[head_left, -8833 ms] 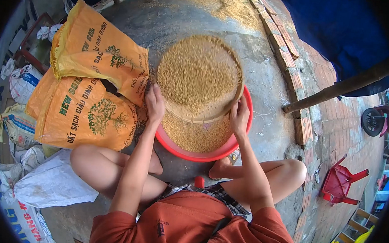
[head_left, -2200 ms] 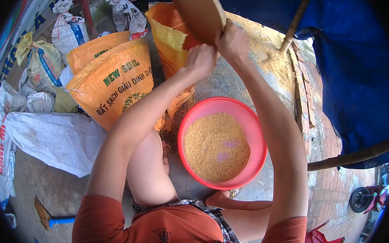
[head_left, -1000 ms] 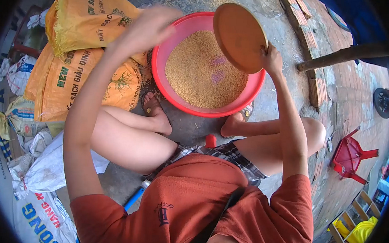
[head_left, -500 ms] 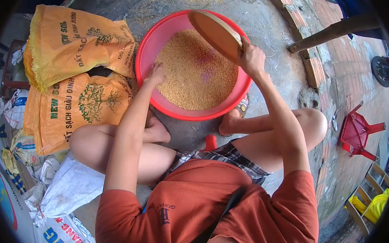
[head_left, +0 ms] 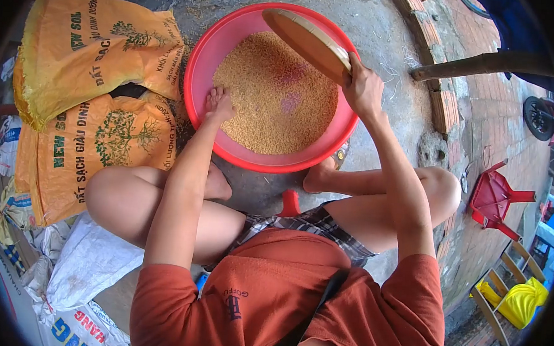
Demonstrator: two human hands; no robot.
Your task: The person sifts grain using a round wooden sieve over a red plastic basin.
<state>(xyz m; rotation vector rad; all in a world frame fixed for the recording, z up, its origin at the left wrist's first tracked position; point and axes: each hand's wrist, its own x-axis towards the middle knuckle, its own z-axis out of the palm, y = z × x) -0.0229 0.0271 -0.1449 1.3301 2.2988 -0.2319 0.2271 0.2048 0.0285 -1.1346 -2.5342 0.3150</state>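
Observation:
A wide red plastic basin (head_left: 202, 60) on the ground holds a heap of golden grain (head_left: 274, 116), with purplish patches showing toward its right. My right hand (head_left: 363, 89) grips the rim of a round, shallow tan tray (head_left: 307, 43), which is tilted up over the far right part of the basin. The tray's inner side is mostly turned from view. Inside the basin, my left hand (head_left: 219, 103) lies at the grain's left edge against the wall, fingers stretched out and holding nothing visible.
Orange printed sacks (head_left: 106, 55) lie left of the basin, with white sacks (head_left: 94, 260) nearer. An upturned red stool (head_left: 494, 198), a pole (head_left: 480, 66) and a row of bricks (head_left: 446, 110) are on the right. Grain is scattered on the concrete beyond the basin.
The whole view has shifted slightly. The tray stays tilted in my right hand at nearly the same angle, and my left hand remains at the grain's left edge.

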